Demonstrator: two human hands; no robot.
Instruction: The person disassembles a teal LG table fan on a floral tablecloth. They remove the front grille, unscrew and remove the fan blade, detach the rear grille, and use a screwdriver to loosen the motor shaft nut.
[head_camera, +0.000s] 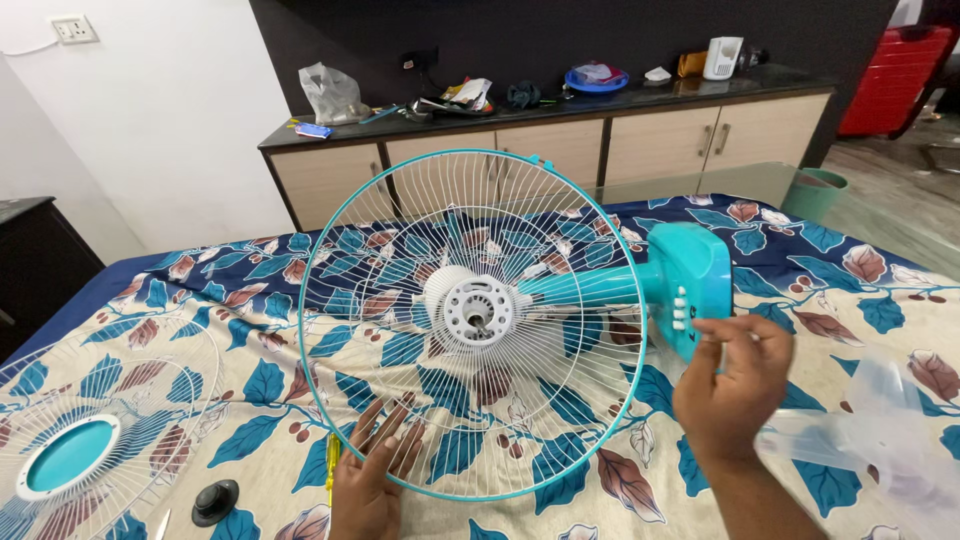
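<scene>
Behind the bed (860, 300) stands a long wooden cabinet (560, 150) with odds and ends on top, against a dark wall.

From the head view, the bed has a cover with blue and brown leaves. A teal fan (690, 285) lies on it, with its rear wire guard (470, 320) tipped up and the bare motor hub (478, 310) in the middle. The left hand (375, 480) rests flat against the near rim of the guard, fingers spread and holding nothing. The right hand (730, 380) reaches to the fan's teal body by the white buttons; its fingers are curled close together, touching the body, and I cannot tell if they grip it.

The front guard (75, 440) lies far left on the bed. A black round cap (215, 500) and a yellow screwdriver (331, 465) lie near the left hand. Clear fan blades (870, 430) lie on the right.

It looks like the fan is being held steady while in pieces. The next move needs a firm hold on the guard.
</scene>
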